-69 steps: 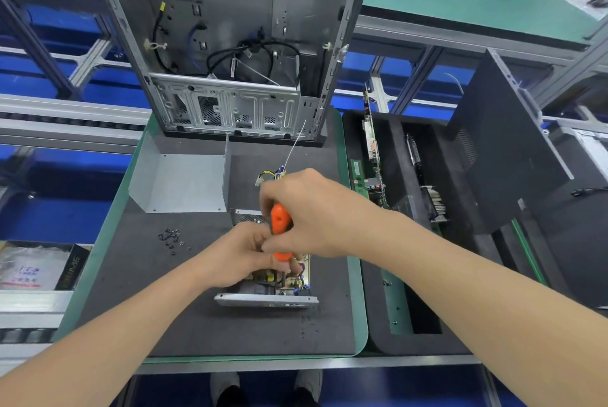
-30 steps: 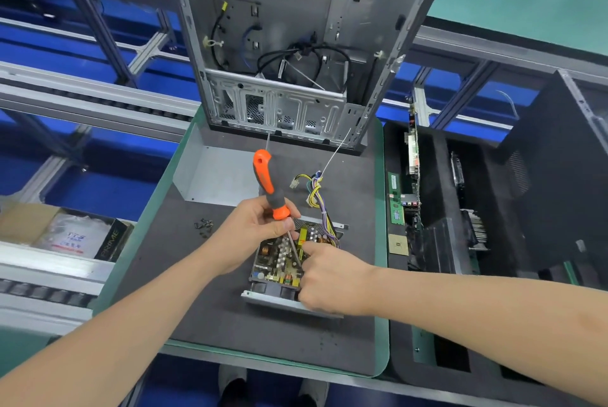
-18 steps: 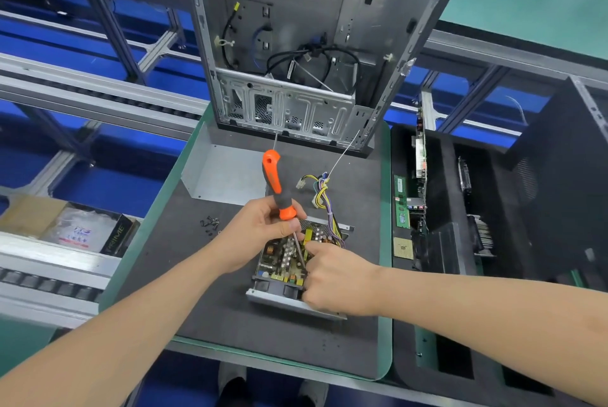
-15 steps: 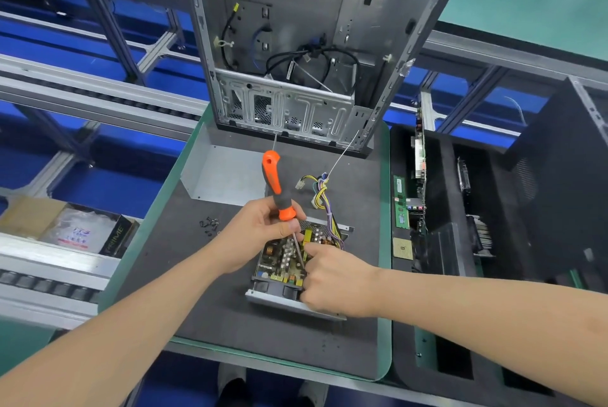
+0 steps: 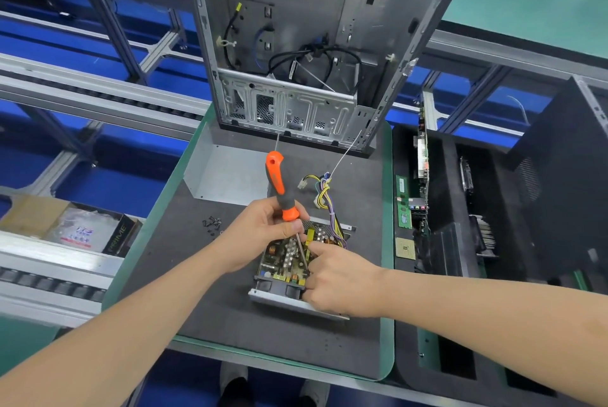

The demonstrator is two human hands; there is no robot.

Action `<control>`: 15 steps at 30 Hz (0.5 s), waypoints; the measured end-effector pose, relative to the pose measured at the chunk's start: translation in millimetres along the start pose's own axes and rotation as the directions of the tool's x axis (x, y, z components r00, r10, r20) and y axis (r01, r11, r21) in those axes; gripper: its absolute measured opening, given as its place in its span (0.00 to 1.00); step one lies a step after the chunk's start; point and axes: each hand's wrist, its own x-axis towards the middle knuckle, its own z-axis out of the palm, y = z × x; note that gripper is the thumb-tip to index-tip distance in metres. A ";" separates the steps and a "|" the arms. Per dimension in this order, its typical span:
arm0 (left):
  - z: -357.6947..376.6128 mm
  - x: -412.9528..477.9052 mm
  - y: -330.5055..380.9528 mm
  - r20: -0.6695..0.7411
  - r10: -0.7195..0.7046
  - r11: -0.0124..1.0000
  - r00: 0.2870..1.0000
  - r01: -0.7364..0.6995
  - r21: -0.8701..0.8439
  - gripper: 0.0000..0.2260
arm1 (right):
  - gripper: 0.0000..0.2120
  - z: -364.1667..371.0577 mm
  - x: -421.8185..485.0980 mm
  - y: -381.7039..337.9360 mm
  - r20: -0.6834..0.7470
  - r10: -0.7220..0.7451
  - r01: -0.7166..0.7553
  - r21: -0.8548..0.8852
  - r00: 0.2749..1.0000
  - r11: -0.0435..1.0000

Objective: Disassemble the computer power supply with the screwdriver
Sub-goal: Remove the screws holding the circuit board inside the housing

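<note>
Here, my left hand (image 5: 260,235) is clenched round the lower, grey part of the orange-handled screwdriver (image 5: 279,189). Its thin shaft slants down into the open power supply (image 5: 283,262). The unit lies cover-off on the dark work tray (image 5: 230,324), a little right of the middle and nearer the near edge, with its circuit board exposed.

My right hand (image 5: 339,281) lies curled over the unit's near right corner, with the index fingertip (image 5: 312,246) just beside the shaft. I cannot tell whether it pinches the tip, a screw or nothing, because the hand hides that spot.

The main risk, as I judge it, is a slip. The shaft is tilted rather than upright, so the tip could jump out of a screw head, gouge the crowded board or jab that nearby fingertip. A rounded screw head would stall the work. A freed screw could drop among the components, out of sight.

The coloured wire bundle (image 5: 324,196) trails from the unit's far right corner and could snag if the board is lifted. Loose screws (image 5: 213,224) lie near the tray's left edge, where my left forearm could sweep them off. The bent metal cover (image 5: 227,173) and the open computer case (image 5: 296,44) stand at the far edge, well apart.
</note>
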 end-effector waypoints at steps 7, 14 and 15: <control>0.6 -0.4 -0.6 0.003 0.003 1.000 1.000 -0.003 0.016 0.07 | 0.15 3.5 1.7 -0.7 -0.001 -0.005 0.005 -0.021 1.000 1.000; -0.1 0.2 1.4 0.012 -0.008 0.999 1.000 0.008 0.044 0.08 | 0.16 7.9 0.4 -1.9 -0.095 0.020 -0.018 0.025 0.995 1.000; -0.3 -0.1 1.4 0.013 -0.009 0.999 1.000 0.008 0.045 0.08 | 0.16 9.6 0.6 -2.4 -0.108 0.025 -0.021 0.040 0.994 0.999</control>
